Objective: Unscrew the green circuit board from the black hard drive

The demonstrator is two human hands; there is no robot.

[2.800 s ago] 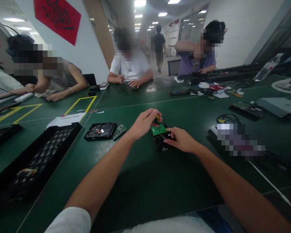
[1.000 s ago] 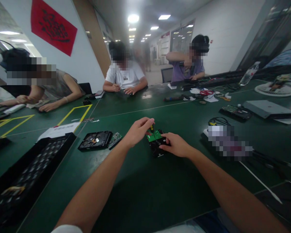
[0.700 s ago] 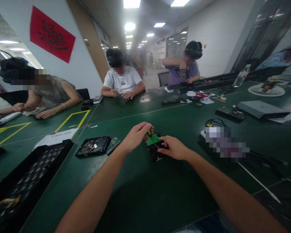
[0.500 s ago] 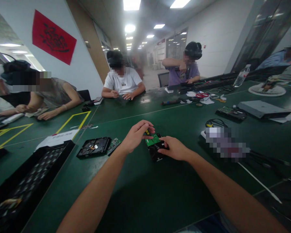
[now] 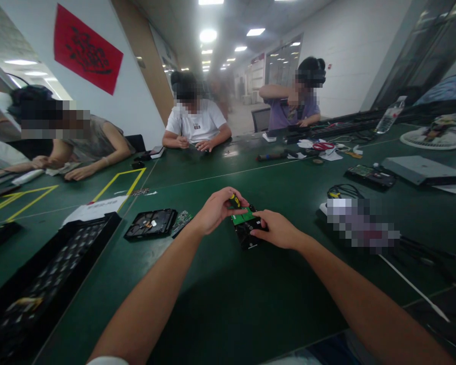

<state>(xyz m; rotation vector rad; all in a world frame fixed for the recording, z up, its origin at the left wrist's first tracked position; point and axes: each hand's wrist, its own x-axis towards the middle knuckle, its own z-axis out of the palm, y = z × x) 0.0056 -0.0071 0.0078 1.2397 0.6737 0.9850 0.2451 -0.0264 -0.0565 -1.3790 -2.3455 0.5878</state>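
Note:
A black hard drive (image 5: 246, 234) with a green circuit board (image 5: 242, 217) on its upper part lies on the green table in front of me. My left hand (image 5: 221, 207) grips a small screwdriver with a yellow and black handle (image 5: 234, 201) over the board; its tip is hidden. On the drive's right side rests my right hand (image 5: 275, 229), its fingers closed on the edge. Left of my hands lie a second black drive (image 5: 151, 224) and a loose circuit board (image 5: 181, 222).
A long black tray (image 5: 53, 268) stands at the left. To the right are a blurred-out object (image 5: 359, 225) with cables, another drive (image 5: 370, 177), a grey metal case (image 5: 421, 170) and a bottle (image 5: 390, 116). Several people sit around the table.
The view has shifted slightly, so the scene sits a little further right. More of the yellow screwdriver handle shows in my left hand. My right hand stays on the drive.

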